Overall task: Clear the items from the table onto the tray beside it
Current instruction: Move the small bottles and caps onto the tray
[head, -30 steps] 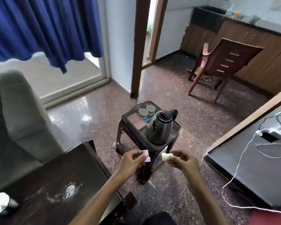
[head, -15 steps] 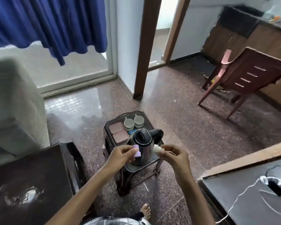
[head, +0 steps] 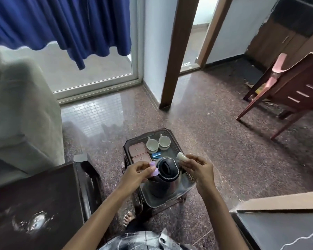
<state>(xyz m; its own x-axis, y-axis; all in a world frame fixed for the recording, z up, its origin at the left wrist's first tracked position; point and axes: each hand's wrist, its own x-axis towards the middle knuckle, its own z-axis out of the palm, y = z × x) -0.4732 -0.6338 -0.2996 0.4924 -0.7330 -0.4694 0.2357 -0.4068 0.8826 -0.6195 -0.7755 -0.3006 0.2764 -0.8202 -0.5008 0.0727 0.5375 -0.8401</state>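
A dark tray sits on a low stool in front of me. On it stand a steel kettle with a black lid, two white cups, two pink lidded boxes and a small blue item. My left hand pinches a small purple container just left of the kettle lid. Over the tray's right side, my right hand pinches a small white container. The dark wooden table lies at the lower left.
A grey sofa stands at the left and a brown plastic chair at the right. A black surface with a white cable fills the lower right. My bare foot is beside the stool.
I have stepped closer, so the tray now lies right under both hands. My hands have spread apart to either side of the kettle, still holding the two containers.
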